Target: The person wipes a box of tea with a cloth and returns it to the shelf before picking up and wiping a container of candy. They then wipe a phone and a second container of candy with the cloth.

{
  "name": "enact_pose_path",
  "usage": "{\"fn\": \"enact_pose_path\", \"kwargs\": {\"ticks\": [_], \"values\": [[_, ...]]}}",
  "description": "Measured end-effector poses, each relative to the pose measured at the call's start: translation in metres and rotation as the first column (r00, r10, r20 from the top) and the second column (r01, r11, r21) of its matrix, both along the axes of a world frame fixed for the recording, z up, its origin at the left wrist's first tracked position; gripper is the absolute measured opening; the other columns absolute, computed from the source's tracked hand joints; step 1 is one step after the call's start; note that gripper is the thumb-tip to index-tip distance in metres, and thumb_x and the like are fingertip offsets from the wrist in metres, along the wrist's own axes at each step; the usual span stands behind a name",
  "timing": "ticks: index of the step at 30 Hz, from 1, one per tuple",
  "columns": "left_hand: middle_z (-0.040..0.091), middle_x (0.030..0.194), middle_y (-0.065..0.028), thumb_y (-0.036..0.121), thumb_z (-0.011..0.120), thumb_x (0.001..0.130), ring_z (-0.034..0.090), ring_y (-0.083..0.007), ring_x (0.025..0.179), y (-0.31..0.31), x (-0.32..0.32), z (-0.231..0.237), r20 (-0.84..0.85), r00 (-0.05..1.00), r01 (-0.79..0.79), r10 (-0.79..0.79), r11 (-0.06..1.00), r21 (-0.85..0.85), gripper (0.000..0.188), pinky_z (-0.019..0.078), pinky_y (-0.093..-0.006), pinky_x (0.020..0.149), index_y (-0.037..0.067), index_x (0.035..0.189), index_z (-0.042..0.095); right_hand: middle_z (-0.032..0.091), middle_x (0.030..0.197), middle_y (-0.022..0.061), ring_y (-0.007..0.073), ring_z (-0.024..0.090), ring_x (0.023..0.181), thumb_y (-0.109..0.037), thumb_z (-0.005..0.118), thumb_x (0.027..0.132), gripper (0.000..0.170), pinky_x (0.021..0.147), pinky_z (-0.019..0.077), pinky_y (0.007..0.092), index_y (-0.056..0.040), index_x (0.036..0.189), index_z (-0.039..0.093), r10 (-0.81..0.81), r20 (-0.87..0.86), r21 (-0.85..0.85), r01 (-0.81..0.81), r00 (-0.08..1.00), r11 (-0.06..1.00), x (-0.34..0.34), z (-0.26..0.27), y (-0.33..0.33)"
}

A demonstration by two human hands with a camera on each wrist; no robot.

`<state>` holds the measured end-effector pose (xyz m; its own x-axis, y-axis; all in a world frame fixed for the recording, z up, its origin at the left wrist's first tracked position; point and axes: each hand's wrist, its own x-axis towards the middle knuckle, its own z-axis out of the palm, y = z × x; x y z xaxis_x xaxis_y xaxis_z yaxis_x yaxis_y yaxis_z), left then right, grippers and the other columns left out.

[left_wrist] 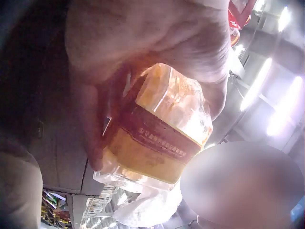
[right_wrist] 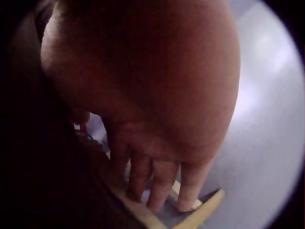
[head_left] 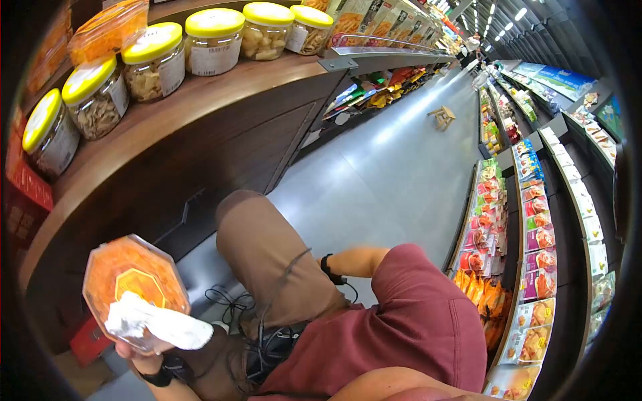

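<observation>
My left hand grips a clear octagonal plastic box of orange food from its lower edge. Across the lid, partly over its gold label, lies a crumpled white tissue. In the left wrist view the fingers and thumb of the left hand wrap the box, whose side carries a red and gold band. My right hand hangs with its fingers pointing down beside pale wooden bars, nothing in its palm. In the head view that hand is hidden behind the leg; only the banded wrist shows.
A curved wooden shelf holds yellow-lidded jars and another orange-filled box. Shelves of packaged food line the right. A small wooden stool stands in the aisle. Black cables lie near the legs.
</observation>
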<state>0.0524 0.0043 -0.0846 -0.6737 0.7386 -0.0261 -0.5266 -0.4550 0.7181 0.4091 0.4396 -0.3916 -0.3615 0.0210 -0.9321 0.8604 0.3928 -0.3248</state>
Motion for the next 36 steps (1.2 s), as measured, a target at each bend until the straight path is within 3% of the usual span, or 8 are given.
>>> {"fn": "enact_pose_path", "kwargs": {"ticks": [2, 3, 11, 16, 23, 25, 31, 36], "values": [[0.049, 0.143, -0.017, 0.061, 0.08, 0.07, 0.052, -0.0364, 0.128, 0.014, -0.005, 0.017, 0.097, 0.962, 0.239, -0.256, 0.958, 0.161, 0.108, 0.0463, -0.0548, 0.104, 0.005, 0.15, 0.033, 0.065, 0.127, 0.0122, 0.0228, 0.063, 0.112, -0.043, 0.051, 0.098, 0.054, 0.092, 0.0519, 0.0382, -0.0071, 0.138, 0.054, -0.019, 0.017, -0.011, 0.02, 1.0, 1.0, -0.006, -0.007, -0.008], [0.049, 0.144, -0.0172, 0.06, 0.081, 0.069, 0.051, -0.0362, 0.129, 0.02, -0.005, 0.024, 0.098, 0.957, 0.259, -0.273, 0.956, 0.137, 0.109, 0.0454, -0.0541, 0.105, 0.005, 0.15, 0.032, 0.065, 0.127, 0.0121, 0.0228, 0.063, 0.112, -0.043, 0.051, 0.098, 0.054, 0.092, 0.0519, 0.0382, -0.0071, 0.138, 0.054, -0.031, 0.029, -0.013, 0.031, 0.999, 0.999, -0.009, -0.01, -0.011], [0.045, 0.147, -0.0192, 0.049, 0.089, 0.063, 0.048, -0.0343, 0.134, 0.1, -0.024, 0.064, -0.084, 0.974, 0.202, -0.208, 0.976, -0.075, 0.12, 0.0386, -0.0485, 0.112, 0.002, 0.153, 0.024, 0.065, 0.126, 0.0119, 0.0228, 0.063, 0.112, -0.044, 0.049, 0.099, 0.054, 0.092, 0.0517, 0.038, -0.007, 0.138, 0.055, -0.112, 0.15, -0.09, 0.126, 0.982, 0.988, -0.011, -0.016, -0.052], [0.045, 0.148, -0.0184, 0.032, 0.095, 0.056, 0.046, -0.029, 0.136, 0.116, -0.042, 0.055, 0.146, 0.948, 0.287, -0.283, 0.958, -0.008, 0.126, 0.0335, -0.0433, 0.116, 0.001, 0.153, 0.022, 0.065, 0.126, 0.0118, 0.0228, 0.063, 0.111, -0.045, 0.049, 0.099, 0.055, 0.092, 0.0515, 0.038, -0.0069, 0.138, 0.055, -0.24, 0.229, -0.118, 0.272, 0.943, 0.955, 0.027, 0.013, -0.106], [0.042, 0.15, -0.0162, 0.032, 0.094, 0.056, 0.042, -0.0286, 0.139, 0.107, -0.038, 0.048, 0.131, 0.945, 0.306, -0.299, 0.952, -0.035, 0.125, 0.0309, -0.0428, 0.117, 0.003, 0.154, 0.022, 0.065, 0.125, 0.0115, 0.0228, 0.064, 0.111, -0.046, 0.048, 0.1, 0.055, 0.092, 0.0514, 0.0379, -0.0068, 0.137, 0.055, -0.403, 0.293, -0.136, 0.455, 0.867, 0.88, 0.086, 0.04, -0.138], [0.037, 0.153, -0.0166, 0.045, 0.096, 0.055, 0.039, -0.0283, 0.141, 0.106, -0.033, 0.054, 0.038, 0.962, 0.272, -0.27, 0.959, -0.074, 0.136, 0.0306, -0.0439, 0.118, 0.007, 0.157, 0.016, 0.065, 0.125, 0.0115, 0.0228, 0.064, 0.11, -0.047, 0.048, 0.1, 0.055, 0.092, 0.0513, 0.0379, -0.0068, 0.137, 0.055, -0.428, 0.297, -0.141, 0.483, 0.853, 0.864, 0.099, 0.036, -0.132], [0.033, 0.157, -0.016, 0.052, 0.09, 0.06, 0.037, -0.028, 0.143, 0.112, -0.016, 0.073, -0.155, 0.974, 0.166, -0.167, 0.986, -0.022, 0.132, 0.0289, -0.0426, 0.118, 0.005, 0.158, 0.015, 0.066, 0.125, 0.0113, 0.0228, 0.064, 0.11, -0.048, 0.047, 0.1, 0.056, 0.092, 0.0512, 0.0378, -0.0067, 0.137, 0.055, -0.422, 0.263, -0.178, 0.473, 0.868, 0.863, 0.098, 0.039, -0.079], [0.052, 0.141, -0.0158, 0.044, 0.086, 0.069, 0.057, -0.0269, 0.126, 0.093, -0.003, 0.057, -0.102, 0.993, 0.06, -0.052, 0.995, 0.084, 0.107, 0.0494, -0.0436, 0.104, 0.003, 0.15, 0.03, 0.066, 0.124, 0.0112, 0.0228, 0.064, 0.11, -0.048, 0.046, 0.1, 0.056, 0.092, 0.051, 0.0377, -0.0067, 0.137, 0.055, -0.454, 0.154, -0.214, 0.478, 0.878, 0.852, 0.077, 0.065, 0.036]]}}
